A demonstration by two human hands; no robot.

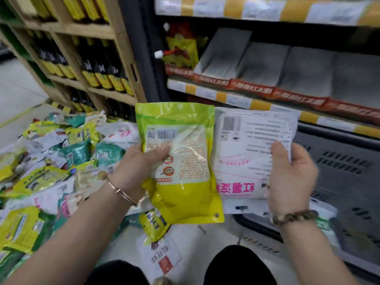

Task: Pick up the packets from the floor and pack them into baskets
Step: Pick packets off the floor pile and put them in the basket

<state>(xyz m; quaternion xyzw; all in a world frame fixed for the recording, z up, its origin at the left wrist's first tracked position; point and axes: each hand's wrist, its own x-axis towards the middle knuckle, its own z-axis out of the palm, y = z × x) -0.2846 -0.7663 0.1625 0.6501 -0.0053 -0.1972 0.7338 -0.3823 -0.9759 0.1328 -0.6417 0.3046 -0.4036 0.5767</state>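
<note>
At the far left of the frame a big pile of packets lies on the floor. They are yellow, green and white, all mixed up and on top of each other. Above the pile, in the upper left, stands a wooden rack full of dark bottles with yellow labels.

A bit further right, near the middle, the person's left hand is up in the air. It grips a yellow-green packet by its left edge, with the thumb on the front and the fingers hidden behind. A thin metal bracelet sits on that wrist. The packet stands up tall, and a bar code shows near its top.

Below it, at the bottom middle, a small yellow packet and a white packet with a red square lie on the floor, just in front of the person's black knees.

Just right of the yellow-green packet, and touching its edge, is a white packet with pink letters. The right hand holds it by its right edge, thumb on the front. A bead bracelet goes round that wrist.

Behind both packets, in the upper right, a metal shelf holds grey boxes and a red and yellow bag. At the right edge, lower down, is a grey panel with slots.
</note>
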